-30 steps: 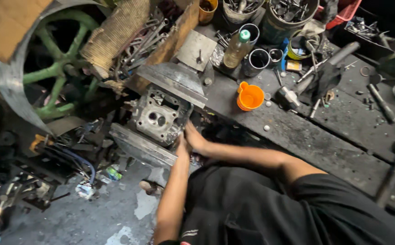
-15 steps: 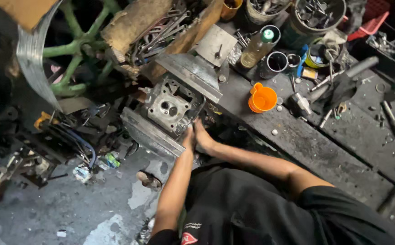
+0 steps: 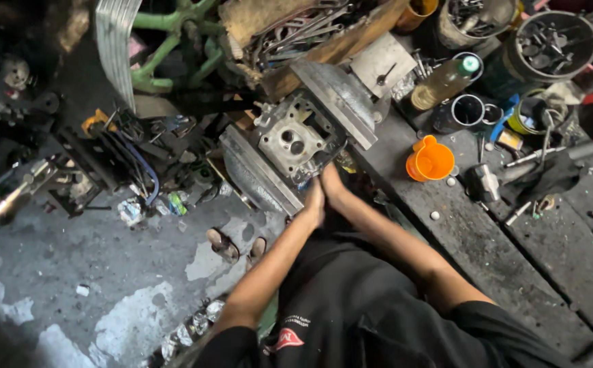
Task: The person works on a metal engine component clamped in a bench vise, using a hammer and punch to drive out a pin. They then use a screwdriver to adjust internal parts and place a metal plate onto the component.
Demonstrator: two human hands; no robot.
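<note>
A cluttered workshop with a stained concrete floor (image 3: 105, 286) and a dark, greasy desk (image 3: 487, 238) strewn with tools. At the desk's near-left edge an aluminium cylinder head (image 3: 290, 140) sits clamped between the steel plates of a vise (image 3: 337, 92). Both arms reach forward, wrists nearly touching: the left hand (image 3: 314, 201) and right hand (image 3: 330, 182) press together at the head's lower corner. Their fingers are hidden against the casting, so I cannot tell whether they grip or merely push. If the vise holds loosely, the head could tilt or slip, likely pinching fingers. An orange funnel (image 3: 430, 159) stands nearby.
</note>
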